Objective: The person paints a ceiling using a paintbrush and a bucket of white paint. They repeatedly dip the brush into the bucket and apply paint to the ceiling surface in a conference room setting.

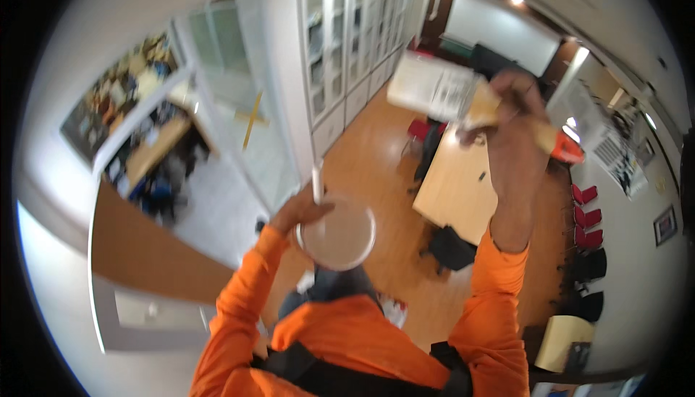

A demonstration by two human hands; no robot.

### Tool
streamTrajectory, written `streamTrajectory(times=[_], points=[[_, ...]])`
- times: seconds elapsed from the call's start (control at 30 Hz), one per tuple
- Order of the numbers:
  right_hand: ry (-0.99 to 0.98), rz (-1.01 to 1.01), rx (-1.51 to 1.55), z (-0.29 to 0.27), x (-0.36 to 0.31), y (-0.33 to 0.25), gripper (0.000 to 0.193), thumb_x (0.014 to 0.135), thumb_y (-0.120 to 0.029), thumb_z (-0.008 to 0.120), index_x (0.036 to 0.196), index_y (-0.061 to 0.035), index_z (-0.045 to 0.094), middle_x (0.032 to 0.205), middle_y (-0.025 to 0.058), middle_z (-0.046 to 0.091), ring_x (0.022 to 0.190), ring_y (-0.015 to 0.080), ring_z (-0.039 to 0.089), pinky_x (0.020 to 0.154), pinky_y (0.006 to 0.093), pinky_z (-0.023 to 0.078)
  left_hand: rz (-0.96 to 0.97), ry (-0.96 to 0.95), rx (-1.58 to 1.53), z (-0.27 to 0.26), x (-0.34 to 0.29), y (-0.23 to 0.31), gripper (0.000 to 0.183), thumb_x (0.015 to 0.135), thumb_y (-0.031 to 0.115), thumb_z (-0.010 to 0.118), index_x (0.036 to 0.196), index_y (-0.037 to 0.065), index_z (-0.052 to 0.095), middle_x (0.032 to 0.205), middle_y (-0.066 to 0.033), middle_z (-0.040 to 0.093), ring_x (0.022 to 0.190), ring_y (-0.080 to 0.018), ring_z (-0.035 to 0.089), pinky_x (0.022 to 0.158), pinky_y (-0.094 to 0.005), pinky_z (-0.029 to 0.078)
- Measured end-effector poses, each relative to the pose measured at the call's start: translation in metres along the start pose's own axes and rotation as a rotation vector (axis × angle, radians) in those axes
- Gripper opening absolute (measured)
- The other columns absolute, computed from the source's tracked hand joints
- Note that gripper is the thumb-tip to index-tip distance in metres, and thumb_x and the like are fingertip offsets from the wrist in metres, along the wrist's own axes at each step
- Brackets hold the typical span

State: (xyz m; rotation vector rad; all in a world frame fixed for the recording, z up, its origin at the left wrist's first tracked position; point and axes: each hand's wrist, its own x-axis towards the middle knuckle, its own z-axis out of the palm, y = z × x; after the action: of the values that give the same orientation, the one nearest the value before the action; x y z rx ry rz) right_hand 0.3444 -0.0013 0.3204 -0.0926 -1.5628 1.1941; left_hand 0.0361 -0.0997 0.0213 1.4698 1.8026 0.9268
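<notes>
My right hand (517, 111) is raised high on the right, closed round the handle of a wide, flat paintbrush (434, 87). The brush has a pale head with a label, a yellowish handle and an orange-red end; motion blurs it. Lower and left of it, my left hand (302, 209) grips the rim of a round, white-edged tub (337, 236). A short white stick (317, 182) stands up beside my left fingers; I cannot tell whether it belongs to the tub. The brush and tub are well apart.
White glass-fronted cabinets (347, 49) line the wall ahead. A long wooden table (452, 180) has a black chair (450, 248) at its near end. Red chairs (586, 216) stand along the right wall. A glass partition (242, 93) with yellow tape is on the left.
</notes>
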Motion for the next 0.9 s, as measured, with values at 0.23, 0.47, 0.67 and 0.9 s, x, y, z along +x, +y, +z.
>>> streamTrajectory(times=[0.23, 0.47, 0.67, 0.9], points=[[-0.292, 0.707, -0.357, 0.012, -0.137, 0.124, 0.017, 0.092, -0.013, 0.066, 0.103, -0.0015, 0.065, 0.082, 0.0066, 0.070, 0.072, 0.0104, 0.067, 0.063, 0.0261, 0.053, 0.124, -0.030, 0.126, 0.002, -0.019, 0.026, 0.043, 0.086, 0.023, 0.069, 0.119, -0.001, 0.054, 0.105, -0.0165, 0.064, 0.101, -0.0258, 0.062, 0.090, -0.0392, 0.050], [-0.541, 0.673, -0.664, 0.051, -0.179, 0.214, 0.015, 0.084, -0.017, 0.072, 0.090, -0.0038, 0.074, 0.089, 0.0162, 0.073, 0.082, 0.0288, 0.072, 0.077, 0.0350, 0.056, 0.025, -0.097, 0.213, -0.005, 0.008, 0.046, 0.044, 0.086, 0.031, 0.068, 0.116, 0.000, 0.058, 0.109, -0.0181, 0.064, 0.099, -0.0312, 0.062, 0.090, -0.0393, 0.050], [-0.779, 0.573, -0.861, 0.049, -0.196, 0.278, 0.018, 0.080, -0.021, 0.072, 0.084, -0.0035, 0.072, 0.084, 0.0198, 0.071, 0.082, 0.0355, 0.071, 0.073, 0.0424, 0.056, 0.110, 0.036, 0.195, 0.013, 0.014, 0.046, 0.047, 0.079, 0.036, 0.063, 0.109, 0.001, 0.059, 0.096, -0.0262, 0.066, 0.093, -0.0448, 0.064, 0.083, -0.0508, 0.049], [-0.810, 0.579, -0.810, 0.050, -0.210, 0.302, 0.024, 0.080, -0.024, 0.072, 0.082, -0.0009, 0.068, 0.077, 0.0228, 0.069, 0.078, 0.0365, 0.070, 0.069, 0.0446, 0.055, 0.091, 0.060, 0.328, 0.016, 0.009, 0.059, 0.046, 0.080, 0.038, 0.066, 0.104, 0.000, 0.058, 0.092, -0.0242, 0.066, 0.086, -0.0419, 0.064, 0.078, -0.0484, 0.050]])
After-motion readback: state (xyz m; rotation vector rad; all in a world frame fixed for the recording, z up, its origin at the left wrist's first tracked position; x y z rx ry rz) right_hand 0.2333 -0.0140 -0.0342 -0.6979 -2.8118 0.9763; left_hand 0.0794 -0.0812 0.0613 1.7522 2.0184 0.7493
